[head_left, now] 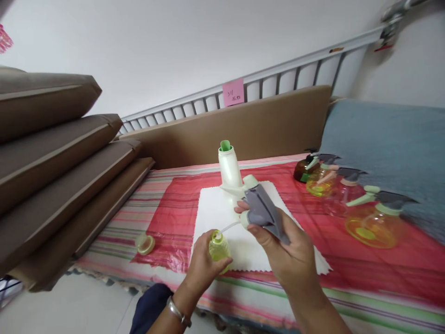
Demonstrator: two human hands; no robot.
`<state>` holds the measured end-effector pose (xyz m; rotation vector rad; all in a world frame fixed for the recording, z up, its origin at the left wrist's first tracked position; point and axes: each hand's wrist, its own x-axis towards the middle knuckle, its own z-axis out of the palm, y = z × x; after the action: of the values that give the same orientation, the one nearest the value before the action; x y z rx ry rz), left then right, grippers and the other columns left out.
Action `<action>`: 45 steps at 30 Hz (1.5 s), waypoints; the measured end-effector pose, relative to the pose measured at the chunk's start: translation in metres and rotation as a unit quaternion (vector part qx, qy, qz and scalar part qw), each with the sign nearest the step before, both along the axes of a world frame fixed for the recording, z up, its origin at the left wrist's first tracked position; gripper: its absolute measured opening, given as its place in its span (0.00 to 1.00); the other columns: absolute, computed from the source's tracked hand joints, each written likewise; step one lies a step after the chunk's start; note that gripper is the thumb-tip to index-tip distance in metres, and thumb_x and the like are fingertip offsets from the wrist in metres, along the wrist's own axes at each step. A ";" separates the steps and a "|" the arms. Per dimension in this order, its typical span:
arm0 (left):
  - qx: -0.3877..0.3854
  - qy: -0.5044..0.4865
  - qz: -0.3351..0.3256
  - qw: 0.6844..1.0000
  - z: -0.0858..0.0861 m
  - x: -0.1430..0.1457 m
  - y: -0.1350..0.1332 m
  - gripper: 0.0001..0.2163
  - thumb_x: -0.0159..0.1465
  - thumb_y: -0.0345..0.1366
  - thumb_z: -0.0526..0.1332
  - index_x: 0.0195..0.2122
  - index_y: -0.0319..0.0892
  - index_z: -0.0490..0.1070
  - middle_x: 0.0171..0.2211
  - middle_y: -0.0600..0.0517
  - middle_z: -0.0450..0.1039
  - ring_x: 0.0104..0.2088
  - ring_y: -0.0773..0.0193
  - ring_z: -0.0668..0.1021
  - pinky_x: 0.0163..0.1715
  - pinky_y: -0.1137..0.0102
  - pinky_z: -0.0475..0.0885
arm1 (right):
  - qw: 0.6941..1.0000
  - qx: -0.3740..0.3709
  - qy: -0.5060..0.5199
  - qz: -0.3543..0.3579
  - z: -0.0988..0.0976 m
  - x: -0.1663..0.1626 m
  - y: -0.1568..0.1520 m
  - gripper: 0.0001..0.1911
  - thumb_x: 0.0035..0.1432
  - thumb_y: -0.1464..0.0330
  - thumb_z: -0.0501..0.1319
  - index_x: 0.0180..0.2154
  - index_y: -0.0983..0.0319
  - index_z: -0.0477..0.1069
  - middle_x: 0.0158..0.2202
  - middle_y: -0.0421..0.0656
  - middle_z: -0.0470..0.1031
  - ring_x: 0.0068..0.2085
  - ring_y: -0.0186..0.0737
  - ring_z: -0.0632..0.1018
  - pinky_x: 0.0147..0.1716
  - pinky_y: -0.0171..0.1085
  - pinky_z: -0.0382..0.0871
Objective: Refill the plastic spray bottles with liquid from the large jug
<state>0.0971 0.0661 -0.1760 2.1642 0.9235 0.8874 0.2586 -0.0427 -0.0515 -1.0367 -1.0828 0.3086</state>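
Observation:
My left hand (204, 255) is closed around a small yellow-green transparent bottle (219, 249), whose neck is uncapped. In my right hand (290, 246) is a grey and pale green spray head (260, 206), tilted, its thin tube (230, 227) reaching down to the bottle's mouth. The tube's tip appears to be at or just inside the neck; I cannot tell how deep. Behind the spray head stands a white bottle (229, 169) with a green piece (225, 145) sticking out of its top.
Several spray bottles stand at right, including a yellow one (373, 227), a pink one (342, 197) and a brown one (301, 171). A small round lid-like container (145, 244) lies at left. White paper (205, 204) covers red sheeting (174, 204). Stacked brown cushions (69, 167) rise at left.

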 end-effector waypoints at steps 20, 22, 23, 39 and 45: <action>0.020 0.003 -0.027 0.999 0.002 0.011 0.002 0.29 0.48 0.37 0.69 0.51 0.44 0.61 0.47 0.46 0.68 0.48 0.51 0.71 0.49 0.55 0.65 | 0.966 -0.184 0.062 0.173 -0.085 -0.019 0.062 0.14 0.57 0.62 0.58 0.44 0.61 0.69 0.44 0.45 0.76 0.45 0.44 0.76 0.48 0.43 0.67; 0.011 0.000 -0.025 1.000 0.000 0.011 0.002 0.30 0.47 0.36 0.70 0.51 0.43 0.60 0.47 0.46 0.68 0.48 0.52 0.71 0.49 0.55 0.66 | 0.959 -0.192 0.052 0.204 -0.082 -0.013 0.059 0.14 0.57 0.64 0.58 0.45 0.60 0.69 0.44 0.45 0.76 0.45 0.44 0.75 0.48 0.43 0.67; 0.005 -0.002 -0.027 1.000 0.000 0.010 0.002 0.30 0.47 0.36 0.70 0.51 0.43 0.60 0.47 0.46 0.68 0.47 0.52 0.71 0.49 0.56 0.66 | 0.955 -0.194 0.045 0.219 -0.080 -0.011 0.057 0.14 0.57 0.65 0.58 0.45 0.60 0.69 0.44 0.44 0.76 0.46 0.43 0.75 0.48 0.42 0.67; -0.020 -0.013 -0.028 0.999 0.003 0.010 0.002 0.30 0.47 0.34 0.69 0.51 0.44 0.60 0.47 0.47 0.67 0.49 0.53 0.71 0.50 0.58 0.65 | 0.963 -0.187 0.044 0.188 -0.080 -0.009 0.057 0.10 0.53 0.68 0.60 0.39 0.59 0.66 0.40 0.42 0.74 0.45 0.43 0.74 0.47 0.43 0.66; -0.031 -0.028 -0.035 0.999 0.003 0.010 0.004 0.30 0.47 0.33 0.69 0.51 0.44 0.60 0.49 0.47 0.68 0.50 0.54 0.70 0.52 0.58 0.65 | 0.960 -0.187 0.061 0.198 -0.084 -0.011 0.059 0.10 0.53 0.67 0.60 0.39 0.59 0.65 0.40 0.42 0.74 0.45 0.42 0.74 0.47 0.41 0.67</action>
<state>0.1067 0.0696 -0.1731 2.0960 0.8323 0.8692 0.2478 0.0168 -0.1356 -1.1091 -1.1399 0.9183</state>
